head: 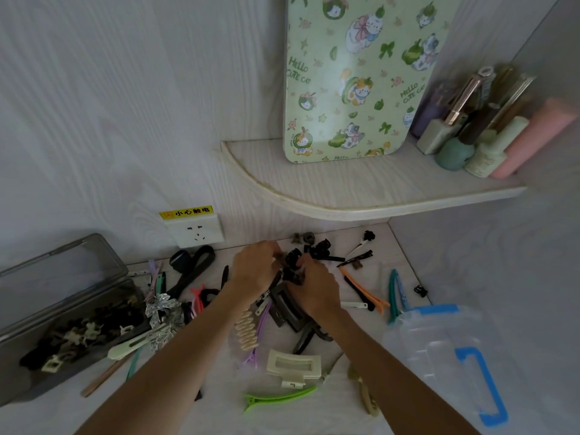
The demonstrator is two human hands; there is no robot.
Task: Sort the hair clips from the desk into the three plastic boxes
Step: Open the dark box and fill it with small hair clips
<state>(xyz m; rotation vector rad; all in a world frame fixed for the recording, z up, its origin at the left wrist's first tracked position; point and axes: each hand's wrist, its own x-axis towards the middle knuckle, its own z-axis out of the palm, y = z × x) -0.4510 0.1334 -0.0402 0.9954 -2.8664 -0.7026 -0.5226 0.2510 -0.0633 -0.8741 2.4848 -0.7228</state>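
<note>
Hair clips litter the tabletop [370, 243]: a cream claw clip [293, 367], a green duckbill clip [279, 398] and a dark brown claw clip [287, 304] lie among them. A grey box [44, 312] part-filled with clips stands left, clear blue-latched boxes [448, 356] right. Both arms reach forward; left hand [255, 268] and right hand [314, 287] meet, each grip pinching a small black claw clip [292, 257].

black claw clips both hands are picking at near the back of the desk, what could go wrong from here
1. The left hand and right hand work on a tangle of small black clips; several may lift together and drop.
2. The forearms hang over loose clips such as the cream claw clip and green clip, which could get swept off the desk.
3. The clear boxes sit at the right edge, easy to nudge.
</note>
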